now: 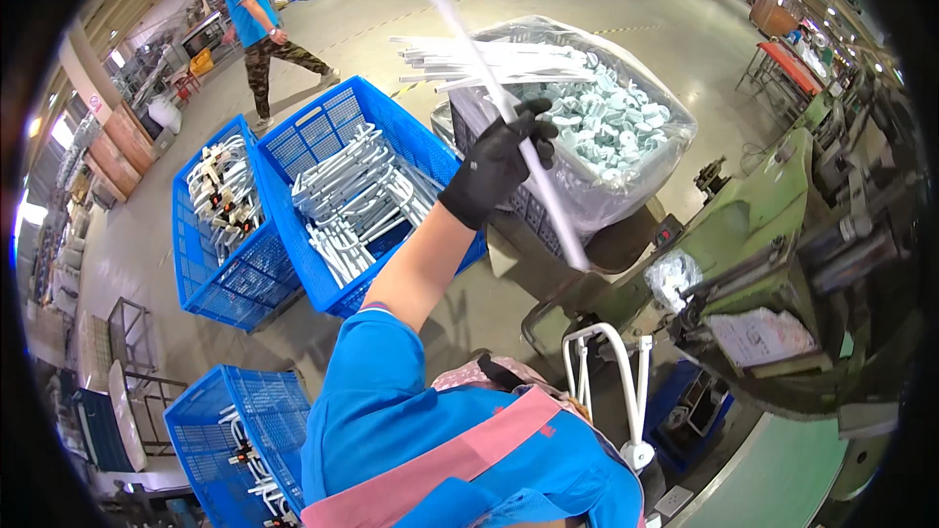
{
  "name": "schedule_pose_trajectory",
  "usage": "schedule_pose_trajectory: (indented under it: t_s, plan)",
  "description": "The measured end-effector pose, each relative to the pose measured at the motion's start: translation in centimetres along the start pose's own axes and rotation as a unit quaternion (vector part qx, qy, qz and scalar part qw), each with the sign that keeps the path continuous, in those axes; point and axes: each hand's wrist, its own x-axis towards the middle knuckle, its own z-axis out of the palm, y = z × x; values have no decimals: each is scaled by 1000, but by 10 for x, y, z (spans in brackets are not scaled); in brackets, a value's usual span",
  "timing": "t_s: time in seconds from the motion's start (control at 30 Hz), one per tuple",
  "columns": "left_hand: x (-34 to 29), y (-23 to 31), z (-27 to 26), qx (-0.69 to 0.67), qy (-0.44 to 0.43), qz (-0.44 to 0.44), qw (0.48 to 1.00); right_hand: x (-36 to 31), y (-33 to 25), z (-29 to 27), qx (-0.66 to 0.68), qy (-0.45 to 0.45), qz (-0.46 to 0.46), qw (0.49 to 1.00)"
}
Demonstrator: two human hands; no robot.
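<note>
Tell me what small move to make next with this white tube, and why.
I'd probably ease the white tube toward your body, lower end first. Your left hand grips it alone in view, its lower end looks free, and it slants in front of the loose white rods and plastic liner, which it might snag.

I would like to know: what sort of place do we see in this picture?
Most likely a factory workshop. A heavy green machine stands on the right, blue crates hold many similar white frames, and a large bag is full of small pale parts.
</note>
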Motion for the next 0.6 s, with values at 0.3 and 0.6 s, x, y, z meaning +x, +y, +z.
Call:
schedule_pose_trajectory:
  t_s: [0.3,0.6]
  plan:
    - [-113,-90,123,-157,-69,-106,979,0,31,-24,184,209,-157,948]
    - [-192,-168,181,-53,-142,-297,943,-5,-35,-19,-91,133,-236,958]
